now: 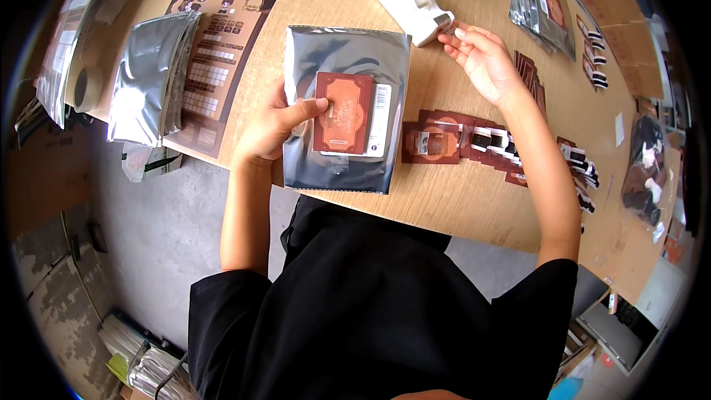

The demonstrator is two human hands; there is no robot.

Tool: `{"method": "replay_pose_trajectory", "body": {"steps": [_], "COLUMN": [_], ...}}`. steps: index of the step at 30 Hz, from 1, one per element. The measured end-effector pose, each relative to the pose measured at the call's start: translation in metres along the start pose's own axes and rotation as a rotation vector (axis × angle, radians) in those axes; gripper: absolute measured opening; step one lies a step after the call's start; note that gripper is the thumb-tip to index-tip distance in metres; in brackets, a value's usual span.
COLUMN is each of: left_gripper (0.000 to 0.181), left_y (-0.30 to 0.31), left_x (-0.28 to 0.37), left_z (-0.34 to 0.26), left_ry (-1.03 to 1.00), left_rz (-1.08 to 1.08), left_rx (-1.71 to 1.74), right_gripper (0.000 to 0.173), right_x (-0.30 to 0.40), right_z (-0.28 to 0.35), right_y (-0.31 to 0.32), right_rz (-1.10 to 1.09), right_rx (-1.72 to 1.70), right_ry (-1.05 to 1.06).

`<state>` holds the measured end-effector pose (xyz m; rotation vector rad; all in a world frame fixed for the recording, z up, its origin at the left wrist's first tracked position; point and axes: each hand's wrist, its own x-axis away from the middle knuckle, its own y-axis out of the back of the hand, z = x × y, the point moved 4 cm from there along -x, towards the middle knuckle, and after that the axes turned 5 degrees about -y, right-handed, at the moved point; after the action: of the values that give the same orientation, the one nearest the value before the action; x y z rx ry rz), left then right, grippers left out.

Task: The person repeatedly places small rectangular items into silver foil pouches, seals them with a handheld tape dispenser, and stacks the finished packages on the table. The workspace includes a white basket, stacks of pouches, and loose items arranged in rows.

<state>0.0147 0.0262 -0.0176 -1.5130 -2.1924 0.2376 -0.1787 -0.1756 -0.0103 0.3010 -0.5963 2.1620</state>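
My left hand [276,122] grips the left edge of a shiny silver-grey plastic pouch [344,47], its thumb pressing on a red-brown printed card [355,114]. The card lies over a white barcode label [380,122] on the pouch. Below the card, a small piece of clear tape [340,165] shows on the pouch. My right hand [477,53] is at the cutting end of a white tape dispenser [414,5], thumb and fingertips close together at the tape's end. A thin clear strip seems to be between them.
Red-brown cards [430,143] with small black-and-white pieces overlap in a row near my right forearm. More silver pouches are stacked at left [147,80] and at far right [541,5]. A printed sheet [222,55], a tape roll [88,89] and a bagged dark item [644,172] lie around.
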Motion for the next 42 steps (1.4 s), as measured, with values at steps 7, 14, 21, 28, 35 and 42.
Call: {"method": "replay_pose_trajectory", "body": {"steps": [7,14,21,28,35,42], "left_gripper": [0.053,0.052,0.053,0.049,0.041,0.041], "left_y": [-0.003,0.000,0.001,-0.034,-0.078,-0.084], "left_x": [-0.001,-0.001,-0.003,0.000,0.001,0.002], "left_z": [-0.001,0.000,-0.002,-0.014,-0.019,-0.017], "left_ry": [0.035,0.058,0.057,0.051,0.030,0.071], "left_rz": [-0.024,0.011,0.030,0.193,0.432,0.429], "left_rx": [-0.015,0.006,-0.007,-0.030,-0.199,-0.345], "right_gripper": [0.015,0.017,0.016,0.014,0.016,0.015], "right_x": [-0.011,-0.016,-0.015,0.066,0.098,0.082], "right_z": [-0.009,-0.008,0.005,0.073,0.095,0.071], "right_y": [0.007,0.009,0.020,-0.019,-0.094,-0.103], "right_rz": [-0.028,-0.020,0.050,0.219,0.700,0.770], "right_rx": [0.213,0.290,0.400,0.867,1.300,1.400], "right_ry": [0.081,0.182,0.196,0.430,0.185,0.137]}}
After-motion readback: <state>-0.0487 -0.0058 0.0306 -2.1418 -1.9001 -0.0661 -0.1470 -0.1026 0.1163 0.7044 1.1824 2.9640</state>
